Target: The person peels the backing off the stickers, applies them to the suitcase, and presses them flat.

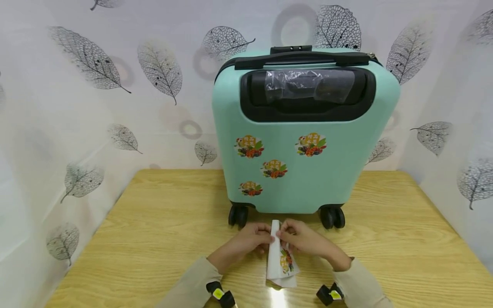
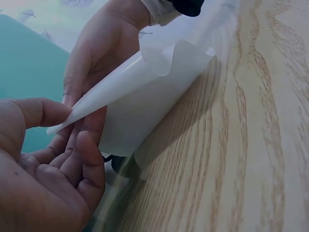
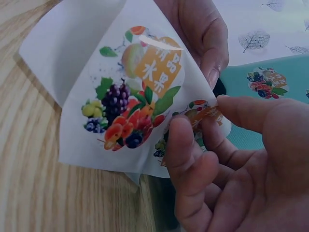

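Note:
A folded white sticker sheet (image 1: 274, 259) stands between both hands, just in front of the suitcase (image 1: 300, 171). My left hand (image 1: 250, 240) pinches its upper end between thumb and fingers; the left wrist view shows the sheet's plain white back (image 2: 140, 99). At the same end, my right hand (image 1: 306, 239) pinches the edge beside a small round fruit sticker (image 3: 198, 113). A larger fruit sticker (image 3: 133, 92) lies flat on the sheet's printed side. Whether the small sticker is lifting off the sheet, I cannot tell.
The mint-green suitcase stands upright on black wheels (image 1: 332, 217), several fruit stickers (image 1: 274, 169) on its front. Clear plastic (image 1: 308, 83) wraps its recessed handle. Beneath is a wood-grain table (image 1: 165, 222); a leaf-patterned sheet (image 1: 161, 128) hangs behind.

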### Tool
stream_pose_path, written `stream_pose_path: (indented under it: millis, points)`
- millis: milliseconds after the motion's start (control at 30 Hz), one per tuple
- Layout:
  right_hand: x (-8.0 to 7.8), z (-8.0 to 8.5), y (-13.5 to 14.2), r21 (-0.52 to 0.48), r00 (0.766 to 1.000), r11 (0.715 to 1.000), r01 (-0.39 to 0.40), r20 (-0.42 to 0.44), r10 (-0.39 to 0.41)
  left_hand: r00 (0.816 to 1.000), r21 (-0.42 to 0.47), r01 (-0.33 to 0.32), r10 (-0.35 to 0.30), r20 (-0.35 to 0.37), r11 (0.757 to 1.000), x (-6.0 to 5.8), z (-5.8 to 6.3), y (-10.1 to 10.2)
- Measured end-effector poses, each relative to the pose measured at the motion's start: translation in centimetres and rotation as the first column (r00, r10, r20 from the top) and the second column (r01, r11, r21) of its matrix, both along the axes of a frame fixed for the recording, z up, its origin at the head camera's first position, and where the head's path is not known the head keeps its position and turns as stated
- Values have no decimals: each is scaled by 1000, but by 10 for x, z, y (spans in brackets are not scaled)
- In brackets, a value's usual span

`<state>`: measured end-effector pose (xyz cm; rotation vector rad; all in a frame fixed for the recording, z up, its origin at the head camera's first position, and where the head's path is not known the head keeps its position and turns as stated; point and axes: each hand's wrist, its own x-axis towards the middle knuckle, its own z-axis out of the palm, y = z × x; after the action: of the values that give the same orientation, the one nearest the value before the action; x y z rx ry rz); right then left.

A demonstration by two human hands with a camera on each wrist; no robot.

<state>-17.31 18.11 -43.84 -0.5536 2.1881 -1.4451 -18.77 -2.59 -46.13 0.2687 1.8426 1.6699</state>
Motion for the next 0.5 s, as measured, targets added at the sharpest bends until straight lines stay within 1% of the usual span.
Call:
stream_pose_path:
  millis: [233, 500]
  points:
    - [-1, 1, 0, 26, 1000, 1000, -16, -4, 16, 1000, 0, -1, 1, 12, 1000, 1, 1, -1]
    - [-2, 3, 4, -17, 999, 999, -33, 14, 33, 1000, 5, 10, -10, 4, 1000, 1, 3, -2]
